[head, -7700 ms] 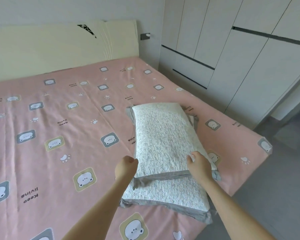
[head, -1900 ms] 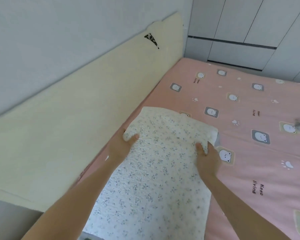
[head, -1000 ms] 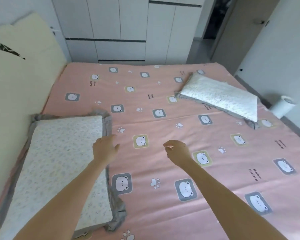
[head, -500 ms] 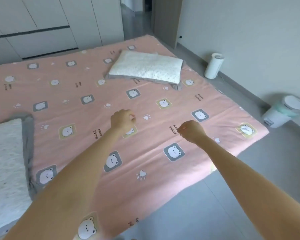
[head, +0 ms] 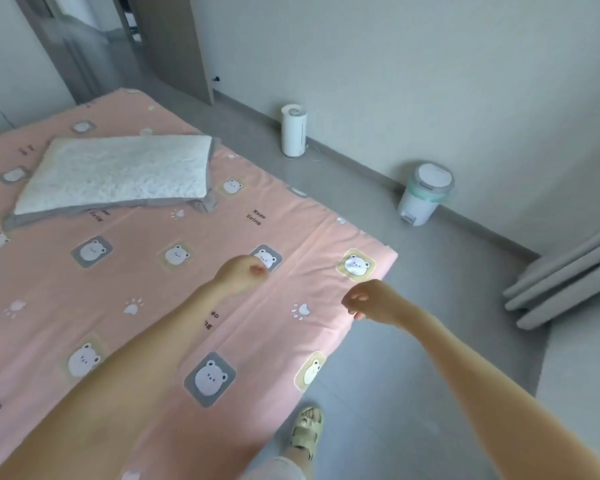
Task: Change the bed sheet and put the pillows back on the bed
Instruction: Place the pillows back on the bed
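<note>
Single head cam, wide-angle, looks fwd/down across bed (head: pixel 49 299) corner toward wall (head: pixel 430 81); seemingly standing height.
</note>
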Demonstrator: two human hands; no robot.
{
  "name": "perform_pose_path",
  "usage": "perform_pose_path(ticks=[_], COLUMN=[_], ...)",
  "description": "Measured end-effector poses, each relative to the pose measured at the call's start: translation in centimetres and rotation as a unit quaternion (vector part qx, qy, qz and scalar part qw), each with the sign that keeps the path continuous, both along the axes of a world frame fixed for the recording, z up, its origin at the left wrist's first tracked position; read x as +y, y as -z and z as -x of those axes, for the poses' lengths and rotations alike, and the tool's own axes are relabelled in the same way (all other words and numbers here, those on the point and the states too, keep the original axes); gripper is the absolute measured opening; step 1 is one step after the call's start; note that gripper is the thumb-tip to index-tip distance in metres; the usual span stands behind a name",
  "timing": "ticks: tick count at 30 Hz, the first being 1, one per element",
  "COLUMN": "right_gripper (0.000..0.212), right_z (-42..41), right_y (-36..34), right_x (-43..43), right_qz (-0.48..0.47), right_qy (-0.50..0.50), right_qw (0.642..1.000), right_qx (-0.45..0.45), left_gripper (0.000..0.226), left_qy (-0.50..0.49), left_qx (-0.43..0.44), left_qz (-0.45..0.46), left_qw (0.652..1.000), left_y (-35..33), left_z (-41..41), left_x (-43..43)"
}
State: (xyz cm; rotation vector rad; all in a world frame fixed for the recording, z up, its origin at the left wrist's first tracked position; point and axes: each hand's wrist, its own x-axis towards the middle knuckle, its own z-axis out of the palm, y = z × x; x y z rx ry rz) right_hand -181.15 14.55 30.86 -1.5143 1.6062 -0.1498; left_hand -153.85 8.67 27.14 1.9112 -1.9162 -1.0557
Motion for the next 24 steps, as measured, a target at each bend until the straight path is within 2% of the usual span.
perform_pose_path(ticks=[3, 8, 12, 16, 18, 21, 24], right_gripper=[0.012, 0.017, 0.019, 0.020, 0.021, 0.020, 0.024], right_z=[5.8, 14.3, 20.3, 24.8, 26.4, 27.1, 25.8], right_y=[-1.9, -4.6, -5.1, -4.3, -3.9, -3.6, -3.3], right_x=[-4.6, -13.9, -22.8, -32.2, -37.0, -44.3, -51.2], right_qz=[0.002, 0.031, 0.044, 0.050, 0.053, 0.053, 0.057], right_qy=[0.013, 0.074, 0.073, -0.002, -0.052, -0.157, -0.249], right_qw=[1.000, 0.997, 0.996, 0.998, 0.997, 0.986, 0.967], right_qx=[0.014, -0.021, -0.033, -0.026, -0.017, 0.020, 0.021], left_gripper=[0.018, 0.014, 0.020, 0.018, 0.017, 0.019, 0.016], left_qy=[0.043, 0.032, -0.006, -0.058, -0.120, -0.238, -0.349], left_qx=[0.026, 0.092, 0.155, 0.172, 0.178, 0.224, 0.217], left_qz=[-0.024, -0.005, -0.016, -0.009, 0.005, 0.014, 0.014], left_qw=[0.998, 0.995, 0.988, 0.983, 0.977, 0.945, 0.912], left_y=[-0.9, -2.4, -2.1, -1.9, -1.9, -1.9, -2.2], left_z=[5.3, 15.1, 22.7, 28.0, 29.3, 29.8, 29.2], left_x=[-7.3, -17.8, -25.3, -31.6, -34.4, -37.8, -39.9])
